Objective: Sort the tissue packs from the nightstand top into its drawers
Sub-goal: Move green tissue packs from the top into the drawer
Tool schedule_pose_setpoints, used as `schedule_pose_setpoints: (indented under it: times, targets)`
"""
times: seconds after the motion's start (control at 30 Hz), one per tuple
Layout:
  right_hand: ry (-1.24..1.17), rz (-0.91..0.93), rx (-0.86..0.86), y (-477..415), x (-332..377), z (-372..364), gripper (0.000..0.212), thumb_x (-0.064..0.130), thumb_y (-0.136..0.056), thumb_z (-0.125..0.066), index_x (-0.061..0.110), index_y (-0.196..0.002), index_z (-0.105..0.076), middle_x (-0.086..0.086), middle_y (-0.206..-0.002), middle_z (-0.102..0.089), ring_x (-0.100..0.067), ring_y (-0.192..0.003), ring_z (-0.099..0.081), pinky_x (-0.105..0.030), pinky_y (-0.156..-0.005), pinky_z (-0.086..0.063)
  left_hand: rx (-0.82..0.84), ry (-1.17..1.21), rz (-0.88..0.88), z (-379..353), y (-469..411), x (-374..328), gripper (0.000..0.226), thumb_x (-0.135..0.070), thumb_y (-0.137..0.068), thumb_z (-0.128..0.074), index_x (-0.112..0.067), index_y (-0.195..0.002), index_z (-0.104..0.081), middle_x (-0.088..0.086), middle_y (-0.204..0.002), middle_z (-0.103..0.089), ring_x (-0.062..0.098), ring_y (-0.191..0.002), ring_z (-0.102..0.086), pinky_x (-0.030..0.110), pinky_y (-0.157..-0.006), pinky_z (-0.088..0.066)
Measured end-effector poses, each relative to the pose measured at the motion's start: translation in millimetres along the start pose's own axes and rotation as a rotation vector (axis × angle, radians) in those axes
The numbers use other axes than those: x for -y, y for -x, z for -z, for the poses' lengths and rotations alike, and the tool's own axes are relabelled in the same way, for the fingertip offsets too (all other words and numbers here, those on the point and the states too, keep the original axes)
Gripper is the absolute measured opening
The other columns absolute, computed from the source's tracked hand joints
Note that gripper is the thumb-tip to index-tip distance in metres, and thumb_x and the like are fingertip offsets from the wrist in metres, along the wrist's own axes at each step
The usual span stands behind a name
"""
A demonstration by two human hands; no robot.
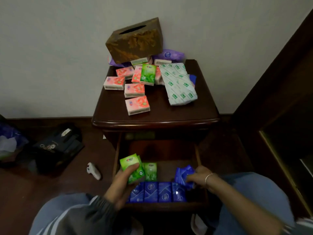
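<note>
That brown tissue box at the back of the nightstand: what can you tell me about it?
The brown tissue box is a rectangular holder with mottled golden-brown patterning, perhaps wood or lacquer. A dark oval slot opens in its top; no tissue shows there. It sits tilted, propped on tissue packs and a purple pack beneath it, at the rear of the nightstand near the wall. Neither hand touches it.

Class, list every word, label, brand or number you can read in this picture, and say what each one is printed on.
"Ch...": gold script on the dark bag on the floor; the rest is blurred.
Green block logos repeated on the white wrapper: too blurred to read.
Red logo on the green pack in the left hand: unreadable.
Pink packs, blue packs: print too small.
</note>
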State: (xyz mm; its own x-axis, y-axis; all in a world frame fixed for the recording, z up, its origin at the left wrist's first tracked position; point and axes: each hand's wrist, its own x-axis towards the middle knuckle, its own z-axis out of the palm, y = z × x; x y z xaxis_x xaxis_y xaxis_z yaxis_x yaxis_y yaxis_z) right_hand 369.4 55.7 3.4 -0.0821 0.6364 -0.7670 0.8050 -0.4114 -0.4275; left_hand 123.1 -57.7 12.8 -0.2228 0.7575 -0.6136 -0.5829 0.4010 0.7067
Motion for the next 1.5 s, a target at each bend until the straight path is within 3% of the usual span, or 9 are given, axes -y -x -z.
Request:
schedule_pose_setpoints:
  times: [0.17,0.33,0.47,0.7,0.77,0.93,1.17,1.3,1.5]
  targets:
    - [0.248,-0.005,-0.12,-11.6,-7.4,-17.5,0.04,0.024,-0.08,-0.062,0.011,-0.115,-0.046,-0.005,-0.1,-0.058,-0.018,-0.084,-0.057,-0.026,-0.069,-0.047,-0.04,-0.072,0.019,5.7,-20.8,21.5,0.063,-0.031,-0.062,-0.078,-0.013,-0.119,-0.059,0.009,-0.105,-0.073,0.023,-0.092,-0.071,0.026,-0.059,-0.054]
    - [0.383,0.001,-0.107,-17.8,-13.4,-35.1,0.042,0.022,-0.089,-0.051,0.005,-0.126,-0.041,-0.013,-0.123,-0.055,-0.026,-0.109,-0.057,-0.029,-0.084,-0.046,-0.016,-0.165,0.054,11.9,-32.4,33.2,0.065,-0.035,-0.061,-0.081,-0.016,-0.118,-0.058,0.007,-0.109,-0.072,0.023,-0.099,-0.069,0.04,-0.084,-0.053]
    - [0.523,-0.01,-0.061,-18.7,-13.6,-36.6,0.036,0.027,-0.093,-0.048,0.006,-0.122,-0.051,-0.011,-0.124,-0.057,-0.023,-0.109,-0.057,-0.025,-0.082,-0.046,-0.002,-0.242,0.062,10.1,-38.9,36.1,0.07,-0.039,-0.062,-0.082,-0.017,-0.123,-0.055,0.005,-0.115,-0.068,0.024,-0.109,-0.063,0.05,-0.101,-0.044]
    - [0.758,-0.027,-0.027,-11.6,-16.5,-36.0,0.043,0.04,-0.096,-0.04,0.009,-0.123,-0.053,-0.01,-0.127,-0.055,-0.024,-0.116,-0.053,-0.034,-0.1,-0.044,0.019,-0.27,0.063,9.2,-41.8,39.7,0.102,-0.054,-0.046,-0.084,-0.019,-0.133,-0.044,0.002,-0.127,-0.06,0.021,-0.117,-0.056,0.05,-0.106,-0.04]
    - [0.72,-0.024,-0.018,-9.6,-17.1,-30.2,0.043,0.04,-0.097,-0.041,0.007,-0.123,-0.052,-0.011,-0.126,-0.056,-0.024,-0.115,-0.053,-0.03,-0.098,-0.043,0.022,-0.274,0.065,9.1,-42.1,40.1,0.111,-0.056,-0.042,-0.084,-0.019,-0.137,-0.04,0.002,-0.13,-0.058,0.021,-0.119,-0.054,0.05,-0.106,-0.039]
    - [0.542,-0.02,-0.108,-9.3,-19.3,-15.6,0.035,0.034,-0.094,-0.052,0.006,-0.115,-0.055,-0.011,-0.117,-0.061,-0.022,-0.101,-0.063,-0.023,-0.067,-0.045,0.027,-0.272,0.069,9.0,-41.7,37.7,0.131,-0.063,-0.032,-0.086,-0.021,-0.144,-0.032,0.006,-0.139,-0.05,0.024,-0.125,-0.05,0.051,-0.107,-0.038]
    - [0.742,-0.022,-0.068,-13.7,-17.7,-34.9,0.035,0.026,-0.094,-0.051,0.006,-0.123,-0.052,-0.012,-0.125,-0.057,-0.026,-0.115,-0.054,-0.033,-0.097,-0.047,0.032,-0.296,0.058,7.8,-39.5,37.2,0.132,-0.066,-0.03,-0.084,-0.021,-0.144,-0.032,0.003,-0.137,-0.052,0.023,-0.123,-0.051,0.051,-0.107,-0.038]
    - [0.861,-0.043,-0.116,-20.6,-21.7,-40.0,0.029,0.017,-0.092,-0.054,0.01,-0.121,-0.056,-0.008,-0.123,-0.059,-0.023,-0.112,-0.057,-0.03,-0.086,-0.05,0.034,-0.3,0.061,8.0,-39.4,36.9,0.128,-0.063,-0.036,-0.084,-0.021,-0.144,-0.031,0.004,-0.138,-0.051,0.023,-0.123,-0.05,0.051,-0.107,-0.038]
    - [0.957,0.16,-0.227,-27.8,-13.7,-27.2,0.029,0.017,-0.086,-0.064,0.012,-0.113,-0.057,-0.007,-0.118,-0.06,-0.024,-0.107,-0.06,-0.032,-0.082,-0.05,0.049,-0.305,0.055,9.0,-39.6,34.8,0.124,-0.062,-0.039,-0.084,-0.02,-0.143,-0.032,0.003,-0.136,-0.052,0.023,-0.122,-0.051,0.05,-0.107,-0.038]
